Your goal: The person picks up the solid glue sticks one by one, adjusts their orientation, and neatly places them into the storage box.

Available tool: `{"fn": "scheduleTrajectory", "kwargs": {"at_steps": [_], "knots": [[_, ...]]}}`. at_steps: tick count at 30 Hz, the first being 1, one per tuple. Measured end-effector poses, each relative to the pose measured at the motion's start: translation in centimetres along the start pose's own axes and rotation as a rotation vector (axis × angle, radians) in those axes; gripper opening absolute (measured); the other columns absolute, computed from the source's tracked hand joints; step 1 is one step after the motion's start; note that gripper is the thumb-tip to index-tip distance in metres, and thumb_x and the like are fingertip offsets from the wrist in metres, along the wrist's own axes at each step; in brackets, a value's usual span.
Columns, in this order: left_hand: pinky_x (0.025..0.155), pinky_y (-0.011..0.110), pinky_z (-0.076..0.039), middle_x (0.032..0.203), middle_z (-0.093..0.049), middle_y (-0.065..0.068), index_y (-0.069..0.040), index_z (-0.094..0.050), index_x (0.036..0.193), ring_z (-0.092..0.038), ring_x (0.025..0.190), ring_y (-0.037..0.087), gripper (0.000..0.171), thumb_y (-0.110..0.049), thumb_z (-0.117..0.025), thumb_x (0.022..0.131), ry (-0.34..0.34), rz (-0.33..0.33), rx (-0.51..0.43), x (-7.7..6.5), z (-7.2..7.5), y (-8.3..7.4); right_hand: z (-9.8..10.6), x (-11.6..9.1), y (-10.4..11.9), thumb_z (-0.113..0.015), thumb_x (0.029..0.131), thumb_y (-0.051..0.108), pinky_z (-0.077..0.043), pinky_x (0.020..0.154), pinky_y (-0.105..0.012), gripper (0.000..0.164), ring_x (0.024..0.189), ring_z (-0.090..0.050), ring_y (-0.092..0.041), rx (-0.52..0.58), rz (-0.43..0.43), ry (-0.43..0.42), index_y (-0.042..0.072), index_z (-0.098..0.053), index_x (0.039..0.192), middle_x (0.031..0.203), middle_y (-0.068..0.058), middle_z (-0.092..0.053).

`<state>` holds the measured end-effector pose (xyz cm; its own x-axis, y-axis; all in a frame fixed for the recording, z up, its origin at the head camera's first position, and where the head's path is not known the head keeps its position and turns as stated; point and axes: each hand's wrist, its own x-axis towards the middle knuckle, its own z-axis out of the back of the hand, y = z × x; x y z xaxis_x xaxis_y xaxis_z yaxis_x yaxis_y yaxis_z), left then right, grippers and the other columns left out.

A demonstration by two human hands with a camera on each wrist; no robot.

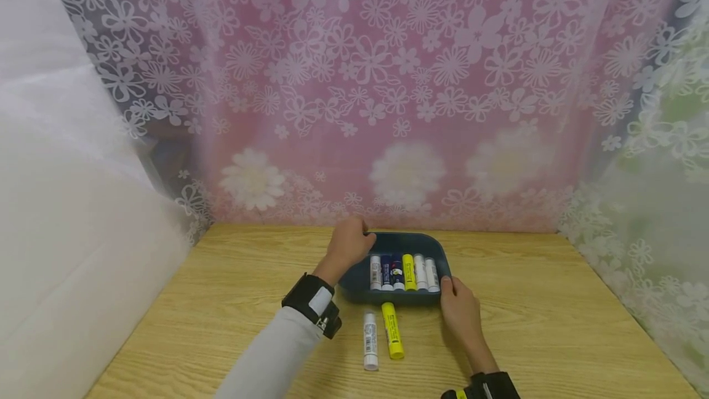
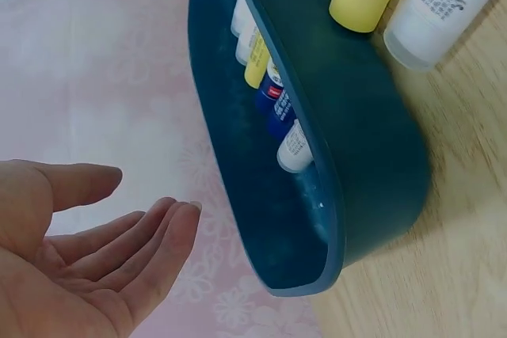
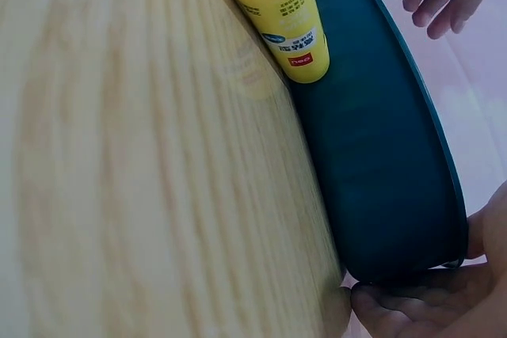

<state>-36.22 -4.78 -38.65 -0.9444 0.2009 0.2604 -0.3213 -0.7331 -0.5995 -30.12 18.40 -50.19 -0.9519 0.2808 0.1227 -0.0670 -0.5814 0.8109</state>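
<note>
A dark teal plastic tray holds several glue sticks side by side, white, dark blue and yellow. On the table just in front of it lie a white glue stick and a yellow glue stick. My right hand grips the tray's right end, thumb at the rim and fingers against the outer wall. Over the tray's left part in the head view is my left hand. The left wrist view shows that hand apart from the tray, its fingers loosely extended and holding nothing.
Light wood-grain table lies under everything. A pink flowered curtain hangs along its back edge, with a white sheet at the left and a flowered sheet at the right.
</note>
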Motion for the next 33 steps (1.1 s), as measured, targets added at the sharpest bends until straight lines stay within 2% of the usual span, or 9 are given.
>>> {"fn": "scheduleTrajectory", "kwargs": {"at_steps": [2, 3, 4, 6, 8, 12, 23, 30, 33], "knots": [[0.047, 0.023, -0.026, 0.051, -0.034, -0.002, -0.007, -0.052, 0.062, -0.031, 0.043, 0.010, 0.038, -0.011, -0.067, 0.096, 0.008, -0.029, -0.012, -0.2, 0.1, 0.0, 0.0, 0.0, 0.0, -0.035, 0.110, 0.031, -0.040, 0.066, -0.032, 0.046, 0.083, -0.055, -0.026, 0.002, -0.002, 0.003, -0.002, -0.066, 0.117, 0.095, -0.015, -0.062], [0.046, 0.023, -0.027, 0.052, -0.035, -0.003, -0.008, -0.050, 0.060, -0.032, 0.044, 0.011, 0.040, -0.011, -0.067, 0.096, 0.013, -0.033, -0.011, -0.4, 0.2, 0.0, 0.0, 0.0, 0.0, -0.035, 0.110, 0.031, -0.040, 0.066, -0.032, 0.045, 0.083, -0.054, -0.026, 0.001, -0.004, 0.002, -0.002, -0.066, 0.117, 0.095, -0.014, -0.062], [0.046, 0.022, -0.029, 0.052, -0.039, -0.003, -0.010, -0.055, 0.061, -0.036, 0.045, 0.011, 0.037, -0.012, -0.068, 0.096, 0.019, -0.039, -0.014, -0.6, 0.3, -0.1, -0.1, 0.0, 0.0, -0.035, 0.110, 0.031, -0.040, 0.066, -0.032, 0.045, 0.083, -0.054, -0.026, 0.000, -0.005, 0.001, -0.002, -0.066, 0.117, 0.094, -0.015, -0.062], [0.047, 0.023, -0.034, 0.055, -0.050, 0.000, -0.007, -0.065, 0.068, -0.042, 0.048, 0.012, 0.028, -0.012, -0.069, 0.095, 0.043, -0.039, -0.016, -1.1, 0.4, -0.3, -0.1, 0.1, -0.1, -0.035, 0.110, 0.031, -0.041, 0.067, -0.033, 0.046, 0.085, -0.055, -0.027, -0.002, -0.004, 0.001, -0.002, -0.065, 0.118, 0.097, -0.016, -0.063], [0.051, 0.024, -0.040, 0.067, -0.062, 0.004, -0.003, -0.073, 0.085, -0.050, 0.054, 0.013, 0.016, -0.014, -0.069, 0.096, 0.083, -0.023, -0.005, -1.8, 0.5, -0.5, -0.1, 0.2, -0.1, -0.035, 0.110, 0.031, -0.042, 0.069, -0.034, 0.046, 0.087, -0.055, -0.027, -0.007, -0.006, -0.002, -0.002, -0.065, 0.120, 0.101, -0.017, -0.064], [0.056, 0.026, -0.044, 0.075, -0.064, 0.002, -0.005, -0.072, 0.094, -0.053, 0.059, 0.013, 0.015, -0.019, -0.068, 0.098, 0.154, -0.009, 0.036, -3.2, 0.3, -0.6, -0.1, 0.2, -0.3, -0.035, 0.110, 0.031, -0.042, 0.069, -0.034, 0.047, 0.087, -0.055, -0.028, -0.009, -0.004, -0.004, -0.003, -0.065, 0.120, 0.101, -0.018, -0.063], [0.048, 0.023, -0.039, 0.063, -0.056, -0.002, -0.010, -0.066, 0.078, -0.049, 0.054, 0.011, 0.020, -0.018, -0.070, 0.095, 0.238, -0.010, 0.074, -6.2, -1.3, 0.2, -0.1, 0.1, -0.4, -0.036, 0.110, 0.031, -0.040, 0.068, -0.032, 0.046, 0.086, -0.054, -0.027, -0.005, -0.008, -0.007, -0.002, -0.066, 0.121, 0.099, -0.016, -0.063], [0.045, 0.022, -0.034, 0.057, -0.051, -0.003, -0.008, -0.066, 0.067, -0.045, 0.050, 0.009, 0.028, -0.019, -0.075, 0.091, 0.360, 0.039, 0.164, -7.5, -2.3, 0.7, -0.2, 0.2, -0.3, -0.034, 0.110, 0.031, -0.050, 0.082, -0.047, 0.049, 0.097, -0.059, -0.032, -0.010, -0.001, -0.001, -0.004, -0.063, 0.128, 0.118, -0.024, -0.067], [0.046, 0.023, -0.034, 0.060, -0.052, -0.001, -0.003, -0.070, 0.077, -0.046, 0.052, 0.011, 0.021, -0.019, -0.076, 0.090, 0.379, 0.075, 0.180, -8.1, -2.6, 0.8, -0.2, 0.1, -0.1, -0.035, 0.110, 0.031, -0.050, 0.084, -0.050, 0.048, 0.099, -0.060, -0.033, -0.010, 0.001, 0.001, -0.004, -0.063, 0.128, 0.119, -0.025, -0.066]]}}
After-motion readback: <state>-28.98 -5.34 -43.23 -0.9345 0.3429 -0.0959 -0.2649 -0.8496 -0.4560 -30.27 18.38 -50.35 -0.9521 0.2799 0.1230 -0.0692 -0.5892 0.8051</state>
